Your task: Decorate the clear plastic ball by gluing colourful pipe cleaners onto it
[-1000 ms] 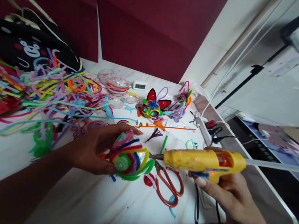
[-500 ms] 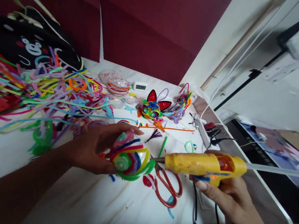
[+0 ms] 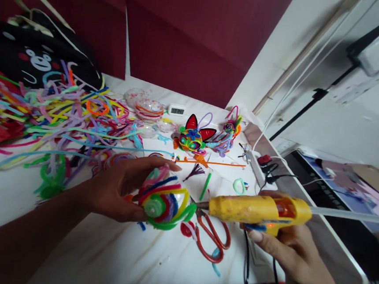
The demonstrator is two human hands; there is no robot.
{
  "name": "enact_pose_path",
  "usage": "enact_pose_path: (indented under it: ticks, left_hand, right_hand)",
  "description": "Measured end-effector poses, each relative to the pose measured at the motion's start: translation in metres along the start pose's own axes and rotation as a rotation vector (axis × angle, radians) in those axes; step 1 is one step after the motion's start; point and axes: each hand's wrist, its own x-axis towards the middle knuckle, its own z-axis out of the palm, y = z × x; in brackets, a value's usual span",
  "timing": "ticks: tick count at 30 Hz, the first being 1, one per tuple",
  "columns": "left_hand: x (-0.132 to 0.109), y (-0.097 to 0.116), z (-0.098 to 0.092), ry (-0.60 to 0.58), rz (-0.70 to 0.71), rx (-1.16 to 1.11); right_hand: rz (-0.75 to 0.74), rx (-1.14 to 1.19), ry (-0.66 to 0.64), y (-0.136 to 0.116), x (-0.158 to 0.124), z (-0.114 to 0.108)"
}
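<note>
My left hand (image 3: 119,189) is closed around a clear ball wrapped in coloured pipe cleaners (image 3: 164,199), held just above the white table (image 3: 107,249). My right hand (image 3: 286,247) grips a yellow glue gun (image 3: 259,208), its finger on the blue trigger. A clear glue stick juts out of the gun's back to the right. The gun's metal nozzle points left and stands a short way from the ball's right side. Red-handled scissors (image 3: 212,237) lie on the table under the nozzle.
A heap of loose pipe cleaners (image 3: 55,121) covers the table's left. A black bear-print bag (image 3: 37,62) sits behind it. Finished pipe-cleaner figures (image 3: 194,138), clear half-shells (image 3: 146,107), a small clock (image 3: 177,111) and a power strip (image 3: 263,166) lie at the back.
The glue gun has drifted slightly to the right, away from the ball. My left hand holds the ball in the same place.
</note>
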Motion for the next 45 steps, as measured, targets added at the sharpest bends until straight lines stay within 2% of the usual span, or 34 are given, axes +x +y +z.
enact_pose_path:
  ticks: [4,8,11,18,22,24,26,28,30,31,33,35,37,40,45]
  left_hand:
    - [0.0,0.001,0.002,0.008,-0.037,-0.06]
    - [0.002,0.003,0.003,0.14,-0.048,-0.083]
    - [0.003,0.005,0.003,0.233,-0.086,-0.117]
    - [0.001,0.0,0.002,0.236,-0.078,-0.164]
    - [0.001,-0.003,0.003,0.199,-0.045,-0.169]
    - [0.003,-0.003,0.004,0.18,-0.013,-0.16]
    - [0.005,-0.003,0.005,0.173,0.011,-0.151]
    - [0.006,-0.003,0.006,0.166,0.011,-0.165]
    - [0.006,-0.004,0.007,0.15,-0.017,-0.197]
    - [0.006,-0.005,0.007,0.142,-0.04,-0.211]
    - [0.005,-0.007,0.009,0.131,-0.073,-0.221]
    - [0.004,-0.009,0.01,0.135,-0.098,-0.227]
    - [0.004,-0.012,0.01,0.134,-0.13,-0.242]
    - [0.005,-0.012,0.011,0.124,-0.166,-0.249]
    - [0.008,-0.006,0.013,0.189,-0.182,-0.209]
  right_hand:
    - [0.059,0.094,-0.081,-0.003,0.003,-0.002]
    - [0.171,0.326,-0.133,-0.005,0.01,0.0]
    - [0.312,0.494,-0.163,0.003,0.018,0.003]
    - [0.669,0.555,-0.291,0.029,0.041,0.026]
    - [0.752,0.489,-0.349,0.045,0.047,0.038]
    - [0.746,0.349,-0.362,0.054,0.046,0.039]
    - [0.668,0.062,-0.339,0.057,0.045,0.039]
    - [0.516,-0.22,-0.237,0.051,0.044,0.038]
    - [0.365,-0.259,-0.118,0.035,0.045,0.038]
    - [0.317,-0.145,-0.107,0.024,0.046,0.039]
    - [0.294,0.232,-0.18,0.0,0.049,0.043]
    - [0.337,0.575,-0.238,-0.019,0.054,0.051]
    - [0.382,0.79,-0.255,-0.031,0.058,0.059]
    - [0.402,0.934,-0.241,-0.036,0.064,0.07]
    - [0.418,1.001,-0.212,-0.033,0.068,0.077]
